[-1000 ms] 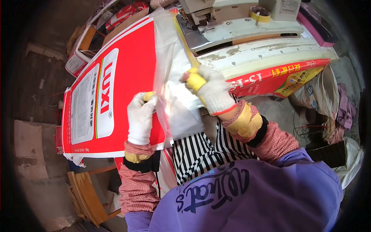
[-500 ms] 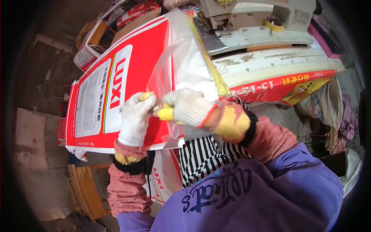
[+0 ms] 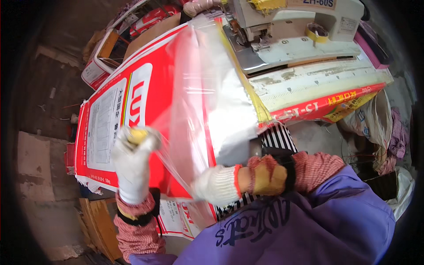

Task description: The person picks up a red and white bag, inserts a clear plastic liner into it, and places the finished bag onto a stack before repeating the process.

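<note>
A large red and white woven sack (image 3: 163, 66) lies across the work surface, with a clear plastic liner (image 3: 191, 101) sticking out of its right end. My left hand (image 3: 134, 152), in a white glove with yellow fingertips, is closed over the sack's front left part. A taut edge of the liner runs from it toward my right hand. My right hand (image 3: 215, 185), gloved in white with a red cuff edge, is at the liner's near corner by the sack's front edge. Motion smears its fingertips, so its grip is hidden.
A white sewing machine (image 3: 304, 26) stands at the back right, a yellow tape roll (image 3: 316, 32) on its base. Striped cloth (image 3: 276, 137) hangs below the bench edge. Another printed sack (image 3: 176, 216) is beneath. A wooden frame (image 3: 99, 225) stands at the lower left.
My hands were close together over the sack and have parted. The left moved left and slightly down; the right moved down toward me. The clear liner is now stretched between them.
</note>
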Action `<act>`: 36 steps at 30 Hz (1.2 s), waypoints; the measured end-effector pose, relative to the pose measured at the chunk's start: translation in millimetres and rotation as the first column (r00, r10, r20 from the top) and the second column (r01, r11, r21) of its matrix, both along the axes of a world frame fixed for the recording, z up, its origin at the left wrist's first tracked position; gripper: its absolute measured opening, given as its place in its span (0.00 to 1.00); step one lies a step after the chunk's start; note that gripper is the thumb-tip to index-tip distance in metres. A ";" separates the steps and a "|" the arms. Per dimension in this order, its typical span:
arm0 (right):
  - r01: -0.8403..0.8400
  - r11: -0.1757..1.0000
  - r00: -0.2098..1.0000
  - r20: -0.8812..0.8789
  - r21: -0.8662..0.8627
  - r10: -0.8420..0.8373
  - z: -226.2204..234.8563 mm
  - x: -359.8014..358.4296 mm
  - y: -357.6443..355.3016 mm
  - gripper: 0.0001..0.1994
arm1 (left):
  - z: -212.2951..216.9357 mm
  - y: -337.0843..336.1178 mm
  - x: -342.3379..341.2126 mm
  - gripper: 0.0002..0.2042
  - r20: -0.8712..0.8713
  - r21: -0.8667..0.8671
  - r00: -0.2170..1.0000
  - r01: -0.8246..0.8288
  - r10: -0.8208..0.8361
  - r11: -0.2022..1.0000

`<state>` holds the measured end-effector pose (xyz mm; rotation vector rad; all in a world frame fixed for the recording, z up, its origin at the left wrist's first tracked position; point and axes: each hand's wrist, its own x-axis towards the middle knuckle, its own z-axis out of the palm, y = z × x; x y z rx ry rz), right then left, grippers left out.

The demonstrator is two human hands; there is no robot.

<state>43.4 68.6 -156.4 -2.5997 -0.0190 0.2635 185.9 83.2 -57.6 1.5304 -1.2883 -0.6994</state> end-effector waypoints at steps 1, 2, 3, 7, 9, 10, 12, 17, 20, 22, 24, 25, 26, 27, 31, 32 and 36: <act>0.000 1.000 1.000 0.003 0.001 0.000 -0.8 1.5 -8.4 0.09 | 1.5 7.1 -8.4 0.04 -0.016 0.087 0.999 -0.028 0.029 0.996; -0.078 0.959 0.995 0.088 0.272 0.056 -3.4 3.8 -25.1 0.10 | 1.6 10.0 -14.6 0.05 -0.077 0.056 0.995 -0.066 0.070 0.996; -0.176 0.841 0.978 0.187 0.511 0.091 -3.9 7.1 -40.2 0.12 | 6.4 14.9 -14.2 0.06 -0.076 0.004 0.995 -0.067 0.067 0.998; 0.525 0.670 0.471 0.476 0.526 -0.743 -45.4 69.4 -104.0 0.15 | 21.8 27.5 -7.9 0.06 0.063 -0.080 0.989 -0.127 0.132 0.989; 0.443 0.524 0.466 0.313 0.727 -0.828 -49.1 82.2 -131.1 0.13 | 27.1 38.6 4.5 0.06 0.081 -0.164 0.986 -0.131 0.146 0.978; 0.397 0.433 0.466 0.229 0.810 -0.855 -46.0 85.7 -146.8 0.13 | 31.9 40.4 8.6 0.07 0.095 -0.241 0.983 -0.132 0.159 0.961; 0.294 0.223 0.494 0.052 0.929 -0.868 -41.6 94.6 -177.3 0.13 | 34.3 41.9 6.9 0.07 0.064 -0.314 0.982 -0.151 0.180 0.937; 0.142 0.119 0.458 0.041 0.983 -0.888 -53.4 113.5 -216.7 0.16 | -28.8 48.7 3.1 0.01 0.383 0.500 0.426 0.650 -0.819 0.572; 0.080 0.305 0.260 0.275 0.949 -0.926 -61.3 115.0 -224.1 0.17 | -64.1 85.1 0.0 0.03 -0.043 0.695 0.375 0.677 -0.926 0.242; 0.073 0.421 0.117 0.411 0.904 -0.904 -62.2 115.5 -227.7 0.18 | -55.3 73.2 -5.1 0.04 -0.244 0.579 0.601 0.719 -0.761 0.383; 0.091 0.533 -0.024 0.537 0.841 -0.843 -65.2 110.7 -227.9 0.19 | -18.5 29.0 -1.9 0.02 -0.135 0.617 0.276 0.775 -0.952 0.137; 0.110 0.585 -0.091 0.594 0.804 -0.799 -65.9 108.6 -229.2 0.20 | -3.7 2.9 -5.1 0.04 -0.045 0.606 0.297 0.767 -0.954 0.211; 0.434 0.305 0.222 0.227 0.848 -0.948 -46.4 108.7 -196.4 0.20 | 10.0 -25.2 -2.7 0.03 0.018 0.593 0.375 0.742 -0.927 0.312; 0.362 0.283 0.414 0.118 0.888 -0.902 -29.7 101.6 -178.8 0.19 | 25.7 -51.0 -11.5 0.06 0.220 0.406 0.527 0.716 -0.821 0.568; 0.549 0.554 0.296 0.475 0.626 -0.829 -9.0 85.3 -157.0 0.33 | 53.1 -188.1 -37.5 0.27 0.984 -0.135 -0.035 0.475 0.172 0.869; 0.396 0.387 0.440 0.198 0.833 -0.876 14.2 70.8 -144.8 0.36 | 47.4 -222.9 -30.3 0.24 0.958 -0.138 -0.165 0.446 0.233 0.884; 0.443 0.453 0.650 0.072 0.774 -0.757 55.7 34.9 -131.2 0.33 | 21.5 -255.7 -32.2 0.07 0.889 0.295 -0.426 0.258 -0.166 0.920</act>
